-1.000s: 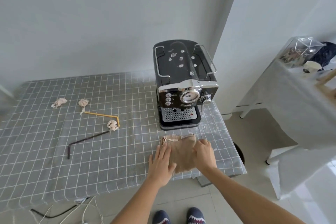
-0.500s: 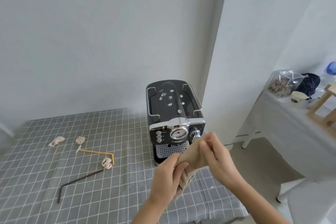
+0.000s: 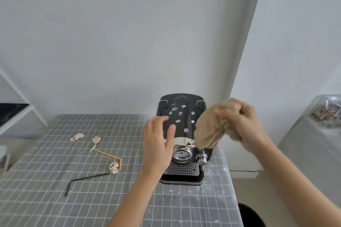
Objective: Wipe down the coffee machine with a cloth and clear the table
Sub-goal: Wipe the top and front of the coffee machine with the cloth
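Note:
A black and chrome coffee machine (image 3: 181,114) stands at the right end of the grey checked table (image 3: 55,180), its top dotted with white spots. My right hand (image 3: 243,125) is raised over the machine's right side, shut on a bunched tan cloth (image 3: 210,131) that hangs down in front of the right edge. My left hand (image 3: 157,145) hovers open, fingers spread, at the machine's left front, empty. Three crumpled paper wads (image 3: 77,136) (image 3: 96,139) (image 3: 114,167), a yellow bent straw (image 3: 108,155) and a black bent straw (image 3: 84,178) lie on the table's left half.
White powdery specks cover the cloth around the machine's base (image 3: 212,180). A second covered table with a clear box (image 3: 326,114) stands at the right. A white shelf frame (image 3: 16,112) is at the far left. A dark round object (image 3: 251,214) sits on the floor at lower right.
The cloth went from flat on the table, to gripped by both hands, to held up in my right hand alone. My left hand let go and opened. The camera view tilted upward.

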Demonstrator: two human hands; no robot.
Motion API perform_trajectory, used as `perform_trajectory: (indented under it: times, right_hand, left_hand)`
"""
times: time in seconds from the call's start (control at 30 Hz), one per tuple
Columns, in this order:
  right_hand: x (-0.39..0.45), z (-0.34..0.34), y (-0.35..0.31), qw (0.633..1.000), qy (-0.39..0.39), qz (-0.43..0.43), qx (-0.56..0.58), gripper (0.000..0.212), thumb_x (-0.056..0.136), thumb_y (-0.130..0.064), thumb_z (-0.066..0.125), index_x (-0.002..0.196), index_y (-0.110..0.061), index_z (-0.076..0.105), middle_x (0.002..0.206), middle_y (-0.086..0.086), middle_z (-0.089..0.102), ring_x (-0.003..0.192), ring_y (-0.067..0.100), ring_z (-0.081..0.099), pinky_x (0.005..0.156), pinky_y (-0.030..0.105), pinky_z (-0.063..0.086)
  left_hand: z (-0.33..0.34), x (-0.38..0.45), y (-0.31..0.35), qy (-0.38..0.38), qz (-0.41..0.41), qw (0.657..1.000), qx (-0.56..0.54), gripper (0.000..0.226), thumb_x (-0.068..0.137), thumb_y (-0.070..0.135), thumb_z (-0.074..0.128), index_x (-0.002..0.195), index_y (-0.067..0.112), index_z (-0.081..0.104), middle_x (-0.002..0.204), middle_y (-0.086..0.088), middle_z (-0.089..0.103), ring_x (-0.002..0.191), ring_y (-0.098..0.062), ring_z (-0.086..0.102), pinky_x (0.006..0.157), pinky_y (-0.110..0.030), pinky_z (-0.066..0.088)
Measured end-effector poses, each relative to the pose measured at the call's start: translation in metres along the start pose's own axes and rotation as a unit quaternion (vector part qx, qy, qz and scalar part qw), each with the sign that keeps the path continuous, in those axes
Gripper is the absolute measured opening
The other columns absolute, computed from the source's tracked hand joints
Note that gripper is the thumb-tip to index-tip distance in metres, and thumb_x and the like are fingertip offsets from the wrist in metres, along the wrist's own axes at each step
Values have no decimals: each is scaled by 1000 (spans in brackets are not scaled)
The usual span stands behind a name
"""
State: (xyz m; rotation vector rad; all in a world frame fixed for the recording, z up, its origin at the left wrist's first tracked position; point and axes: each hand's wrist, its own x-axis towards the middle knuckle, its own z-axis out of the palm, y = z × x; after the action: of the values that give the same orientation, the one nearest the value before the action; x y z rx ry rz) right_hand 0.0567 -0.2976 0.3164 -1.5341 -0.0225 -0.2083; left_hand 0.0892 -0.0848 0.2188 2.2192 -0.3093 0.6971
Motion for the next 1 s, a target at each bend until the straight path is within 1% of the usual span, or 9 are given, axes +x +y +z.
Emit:
perform_trajectory:
  times: [0.1, 0.2, 0.23, 0.3, 0.37, 0.43, 0.57, 0.7, 1.0]
  right_hand:
    - [49, 5, -13, 988, 77, -75, -115, 10, 82, -3, 68, 73, -2, 62, 52, 0, 55, 35, 10, 52, 31, 22, 39]
    - [90, 30, -2, 946, 101, -147, -272, 16, 75, -8, 69, 78, 4, 60, 61, 0, 64, 70, 20, 66, 63, 21, 53]
    - [100, 39, 7, 926, 77, -169, -327, 17, 75, -6, 67, 80, 8, 59, 62, 4, 65, 83, 22, 64, 70, 14, 48]
    - [121, 55, 35, 893, -28, -163, -418, 25, 75, -12, 70, 83, 9, 59, 74, 15, 68, 96, 27, 60, 77, 20, 45]
    - [131, 66, 63, 852, -154, -101, -490, 50, 76, -49, 73, 93, -4, 59, 96, 10, 66, 99, 24, 58, 86, 31, 47]
    - [135, 77, 88, 822, -209, -59, -526, 75, 76, -79, 46, 117, -17, 53, 125, 7, 55, 124, 26, 45, 108, 47, 36]
    - [139, 101, 107, 777, -150, -19, -611, 77, 94, -65, 27, 152, -15, 27, 162, 12, 16, 149, 38, 1, 119, 59, 3]
    - [137, 109, 112, 725, -163, -56, -667, 61, 96, -47, 36, 148, -16, 38, 161, 10, 24, 149, 38, 7, 117, 58, -3]
    - [105, 103, 112, 768, -180, -147, -597, 50, 94, -33, 35, 130, -14, 63, 146, 8, 52, 143, 31, 31, 120, 45, 11]
  left_hand:
    - [13, -14, -18, -122, -79, 979, 141, 70, 94, 62, 26, 150, 22, 17, 156, -14, 16, 145, -27, 18, 116, -42, 24]
    - [22, -27, -27, -172, -115, 967, 148, 74, 91, 69, 9, 151, 30, -7, 160, -11, 0, 148, -28, 2, 119, -47, 13]
    - [22, -29, -28, -173, -116, 967, 150, 73, 90, 70, 4, 151, 32, -10, 161, -11, 2, 149, -27, 2, 119, -48, 15]
    - [23, -32, -28, -171, -104, 965, 166, 70, 90, 68, -1, 151, 33, -10, 161, -9, 5, 149, -26, 2, 118, -49, 17]
    - [23, -37, -28, -170, -91, 966, 174, 65, 94, 64, 1, 151, 34, -7, 161, -8, 9, 149, -26, 2, 118, -51, 18]
    - [24, -45, -30, -175, -77, 965, 179, 61, 97, 61, 6, 152, 34, 1, 160, -7, 14, 148, -28, 6, 114, -54, 24]
    - [24, -58, -37, -185, -53, 959, 207, 60, 100, 58, 16, 152, 28, 17, 160, -4, 16, 147, -30, 15, 110, -54, 30]
    - [23, -63, -44, -190, -44, 956, 219, 69, 98, 60, 18, 152, 17, 12, 161, -3, 10, 148, -27, 9, 113, -53, 26]
    - [21, -60, -44, -203, -41, 951, 229, 73, 98, 61, 16, 152, 12, 12, 161, -6, 12, 147, -30, 13, 112, -54, 22]
